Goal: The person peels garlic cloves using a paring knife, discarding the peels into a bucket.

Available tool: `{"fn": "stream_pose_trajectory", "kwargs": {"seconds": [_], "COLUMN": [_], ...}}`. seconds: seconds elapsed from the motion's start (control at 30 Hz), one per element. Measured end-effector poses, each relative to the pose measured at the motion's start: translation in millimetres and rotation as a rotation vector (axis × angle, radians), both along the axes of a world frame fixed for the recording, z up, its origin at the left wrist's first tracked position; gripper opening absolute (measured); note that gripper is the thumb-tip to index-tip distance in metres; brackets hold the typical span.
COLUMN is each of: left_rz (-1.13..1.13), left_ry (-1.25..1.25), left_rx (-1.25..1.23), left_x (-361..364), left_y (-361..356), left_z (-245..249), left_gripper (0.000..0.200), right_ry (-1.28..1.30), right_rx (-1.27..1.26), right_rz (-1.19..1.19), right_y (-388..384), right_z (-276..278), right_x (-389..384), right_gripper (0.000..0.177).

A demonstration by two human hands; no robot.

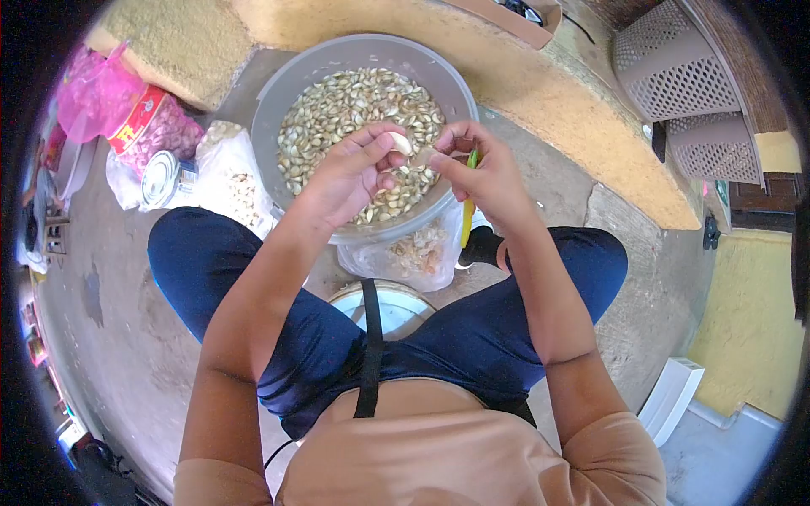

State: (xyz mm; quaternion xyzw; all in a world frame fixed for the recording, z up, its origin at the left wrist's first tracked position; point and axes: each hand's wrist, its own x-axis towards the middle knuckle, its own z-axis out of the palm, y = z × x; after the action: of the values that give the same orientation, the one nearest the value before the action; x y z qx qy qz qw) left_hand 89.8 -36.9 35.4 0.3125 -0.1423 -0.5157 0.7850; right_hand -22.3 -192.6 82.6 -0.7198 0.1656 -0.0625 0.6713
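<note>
My left hand (354, 169) pinches a pale peeled garlic clove (401, 144) between thumb and fingertips, above a large grey tub (268, 110). My right hand (483, 173) is closed beside it, thumb and index finger pressed together at a thin pale scrap (424, 156), which may be garlic skin. A slim yellow-and-green tool (467, 221) like a small knife is held in the right hand, pointing down past the palm; its blade cannot be made out. Many garlic cloves (354, 101) fill the tub below both hands.
A clear plastic bag of peelings (418, 253) lies against the tub's near side. To the left are a pink net sack (160, 126), a tin can (166, 180) and a white bag with cloves (240, 190). Perforated grey plastic baskets (675, 67) stand at upper right, beyond a raised ledge (582, 139).
</note>
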Motion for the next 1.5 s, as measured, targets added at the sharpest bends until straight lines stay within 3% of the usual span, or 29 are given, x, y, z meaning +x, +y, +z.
{"fn": "stream_pose_trajectory", "kwargs": {"seconds": [0.07,0.17,0.27,0.37,0.47,1.17,1.5], "left_rz": [0.026,0.018,0.007,0.017,0.025,0.048,0.061], "left_ry": [-0.046,-0.048,-0.073,-0.084,-0.114,-0.221,-0.244], "left_rx": [0.082,0.061,0.071,0.098,0.114,0.168,0.172], "left_x": [-6,-7,-7,-9,-10,-13,-12], "left_y": [-3,-3,-3,-2,-2,-4,-4], "left_z": [4,4,8,13,12,20,14], "left_gripper": [0.024,0.024,0.029,0.032,0.033,0.035,0.035], "right_ry": [-0.099,-0.033,-0.057,-0.231,-0.29,-0.306,-0.349], "right_rx": [-0.152,-0.107,-0.26,-0.5,-0.562,-0.561,-0.726], "right_rz": [-0.023,-0.082,-0.041,0.016,-0.002,0.029,0.063], "right_y": [4,9,10,12,14,7,6], "right_z": [-5,1,1,3,1,-2,-4], "right_x": [2,1,0,0,-1,-1,-2], "right_gripper": [0.013,0.012,0.012,0.013,0.015,0.011,0.018]}}
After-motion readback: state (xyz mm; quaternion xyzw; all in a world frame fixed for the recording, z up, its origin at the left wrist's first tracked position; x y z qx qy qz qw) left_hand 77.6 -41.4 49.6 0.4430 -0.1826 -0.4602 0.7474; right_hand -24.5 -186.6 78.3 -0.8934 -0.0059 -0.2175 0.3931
